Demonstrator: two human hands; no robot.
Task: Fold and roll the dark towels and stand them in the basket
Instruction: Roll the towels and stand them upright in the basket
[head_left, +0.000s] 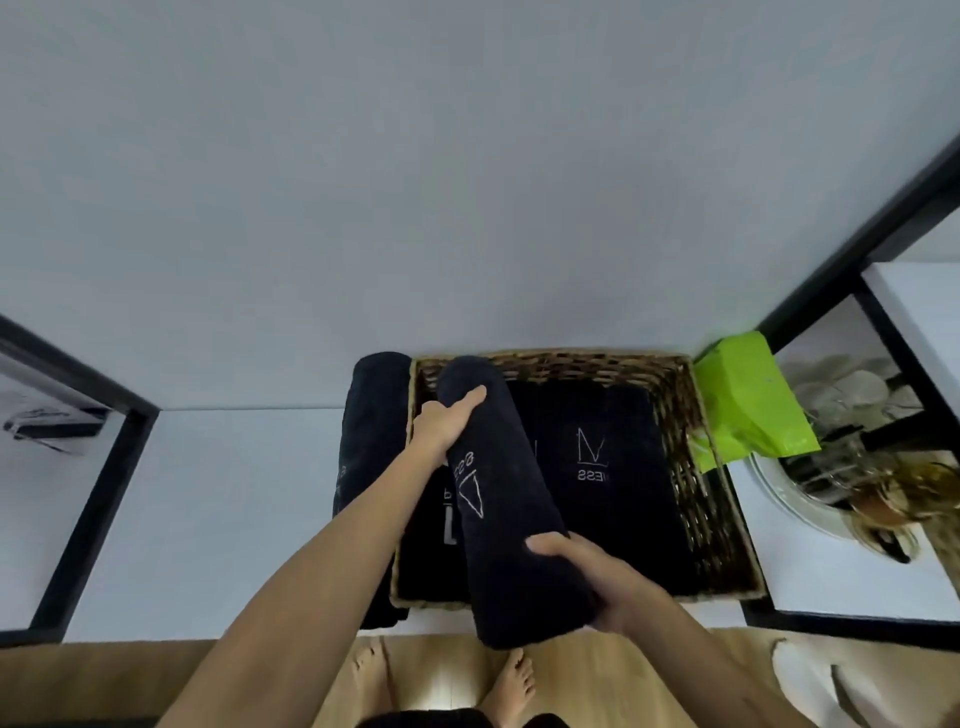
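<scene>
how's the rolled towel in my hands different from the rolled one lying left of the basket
The held towel is gripped by the left hand and right hand and hangs over the basket; the outside towel lies untouched on the white surface beside it. The held towel's triangle logo shows clearly; the outside towel's marking is barely visible. Both are dark rolls.

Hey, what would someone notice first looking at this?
A rolled dark towel held by both hands over the wicker basket, left hand at the far end, right hand at the near end. A bright green bag sits right of the basket.
</scene>
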